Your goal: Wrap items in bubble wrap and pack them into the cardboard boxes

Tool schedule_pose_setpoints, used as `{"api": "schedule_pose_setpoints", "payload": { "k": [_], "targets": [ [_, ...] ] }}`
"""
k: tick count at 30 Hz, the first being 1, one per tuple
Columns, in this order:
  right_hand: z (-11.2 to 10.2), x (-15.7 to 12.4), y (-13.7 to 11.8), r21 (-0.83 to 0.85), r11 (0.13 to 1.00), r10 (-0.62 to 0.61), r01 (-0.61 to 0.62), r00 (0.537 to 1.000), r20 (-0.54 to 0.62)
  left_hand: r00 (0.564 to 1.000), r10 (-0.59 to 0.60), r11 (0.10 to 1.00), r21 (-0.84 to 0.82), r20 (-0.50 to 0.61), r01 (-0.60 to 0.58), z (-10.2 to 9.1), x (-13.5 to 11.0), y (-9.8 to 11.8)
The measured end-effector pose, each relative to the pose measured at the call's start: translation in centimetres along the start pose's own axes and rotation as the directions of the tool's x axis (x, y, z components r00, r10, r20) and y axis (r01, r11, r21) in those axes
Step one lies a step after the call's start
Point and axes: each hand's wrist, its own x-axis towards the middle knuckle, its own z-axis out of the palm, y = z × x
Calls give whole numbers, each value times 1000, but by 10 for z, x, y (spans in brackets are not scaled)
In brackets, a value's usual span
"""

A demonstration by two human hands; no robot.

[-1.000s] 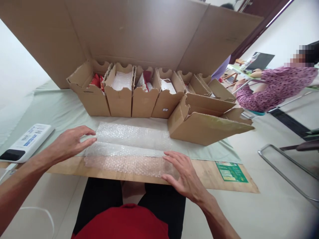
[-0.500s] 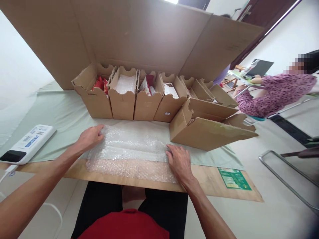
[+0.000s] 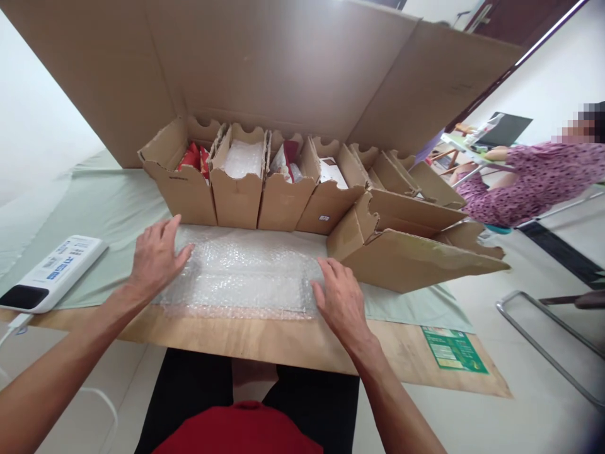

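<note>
Both flat hands [image 3: 155, 258] [image 3: 341, 301] press crinkly, clear bubble wrap [image 3: 246, 277] beside corrugated cartons [image 3: 236, 192].

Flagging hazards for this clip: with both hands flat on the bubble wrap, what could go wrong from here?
1. The bubble wrap is only pressed down by the left hand and right hand; its fold may spring open if either lifts.
2. It lies close to the table front edge, so it could slide off.
3. The right hand sits beside the tilted cardboard box; a nudge might shift it.
</note>
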Motion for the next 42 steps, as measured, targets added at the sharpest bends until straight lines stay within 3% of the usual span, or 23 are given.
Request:
{"api": "schedule_pose_setpoints", "payload": {
  "k": [2, 5, 8, 10, 12, 15, 18, 22, 25, 28, 30, 31, 38, 42],
  "targets": [
    [-4, 8, -15, 86, 995, -51, 52, 999, -6, 984, 174, 980, -90, -30, -176, 7, -6, 22],
    [9, 34, -48, 208, 970, -145, 130, 988, 61, 888, 450, 881, -210, 98, -424, 25, -11, 63],
    [35, 53, -68, 259, 953, -212, 156, 955, 206, 801, 536, 843, -231, 266, -487, 43, -13, 80],
    [49, 54, -67, 242, 959, -214, 147, 937, 276, 812, 471, 882, -177, 344, -437, 48, -14, 67],
    [55, 47, -56, 200, 972, -180, 120, 931, 317, 859, 334, 941, -81, 388, -330, 47, -17, 43],
    [51, 34, -34, 142, 988, -108, 60, 926, 361, 911, 108, 986, 73, 399, -149, 41, -21, 7],
    [40, 16, -13, 122, 992, -63, 16, 920, 386, 928, 8, 986, 149, 373, -69, 36, -25, -9],
    [20, -26, 14, 186, 982, -38, -15, 959, 282, 976, 12, 990, 133, 219, -42, 27, -36, -5],
    [3, -61, 28, 270, 962, -74, 30, 985, 157, 964, 192, 981, -10, 186, -193, 13, -52, 10],
    [-7, -81, 29, 333, 936, -158, 117, 982, 100, 842, 470, 882, -188, 266, -432, 3, -68, 29],
    [-7, -85, 24, 332, 929, -207, 166, 974, 92, 748, 584, 811, -252, 315, -528, 2, -77, 41],
    [-5, -85, 21, 317, 929, -228, 189, 970, 88, 723, 608, 794, -263, 330, -548, 3, -81, 46],
    [5, -69, 10, 258, 890, -349, 376, 926, -143, 734, 573, 819, -265, 364, -509, -3, -79, 56],
    [-22, -63, 12, 489, 827, -219, 276, 960, -172, 749, 546, 835, -317, 374, -450, -24, -71, 39]
  ]
}}
